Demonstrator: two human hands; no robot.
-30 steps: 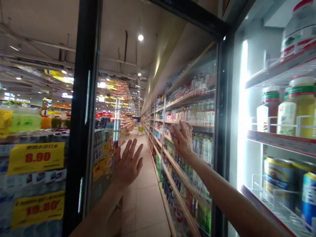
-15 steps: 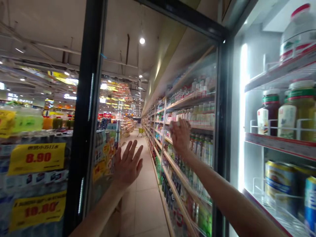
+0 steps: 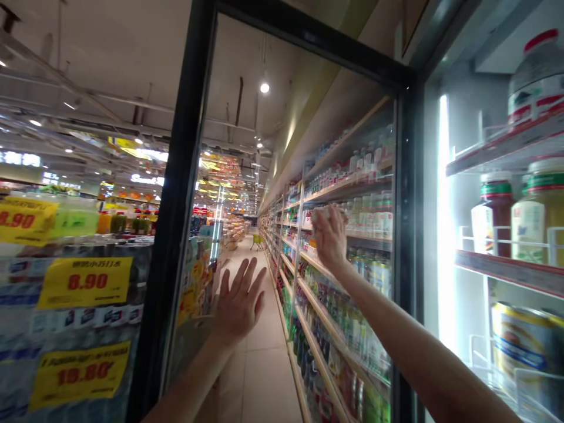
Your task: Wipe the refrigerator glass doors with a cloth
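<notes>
A glass cooler door with a dark frame stands swung open before me. My left hand is raised flat against or just before the glass, its fingers spread and nothing in it. Higher and to the right, my right hand presses a pale, crumpled cloth or tissue to the glass, its fingers bent over it. Shelves of bottles show through the pane behind both hands.
Right of the door is the lit cooler, with bottles and cans on wire-edged shelves. Yellow price signs hang on stacked drinks at the left. A tiled aisle and a distant cart show through the glass.
The view has shifted a little, so the door and cooler sit further right and lower. Both hands appear slightly further right; the right hand still has the cloth.
</notes>
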